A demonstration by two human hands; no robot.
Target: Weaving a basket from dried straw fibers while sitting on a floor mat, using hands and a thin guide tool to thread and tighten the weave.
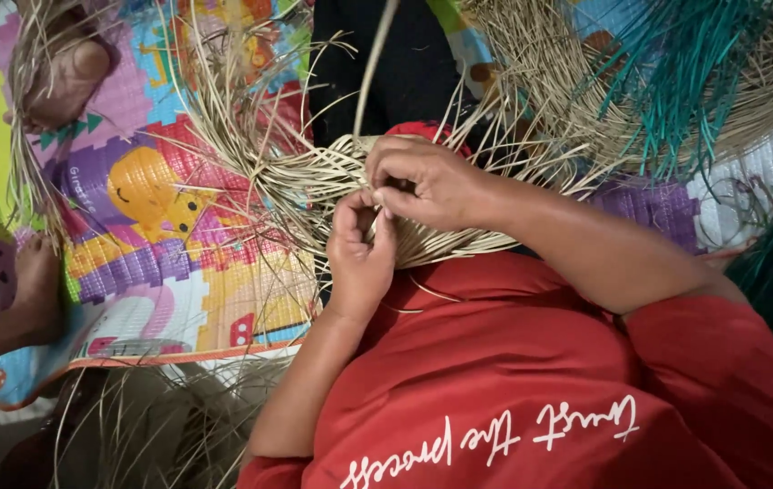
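Note:
A half-woven piece of pale straw strands (314, 177) lies over my lap, its loose ends fanning out to the left. My left hand (361, 249) pinches a few strands at the woven edge, fingers curled shut on them. My right hand (427, 181) sits just above it, fingertips closed on the same strands, touching the left hand. Below both hands, the woven part rests against my red shirt (495, 380).
A colourful cartoon play mat (146, 235) covers the floor at left. Another person's hand (38, 285) rests on its left edge. A bundle of teal and tan straw (676, 81) lies at upper right, and loose straw (146, 426) at lower left.

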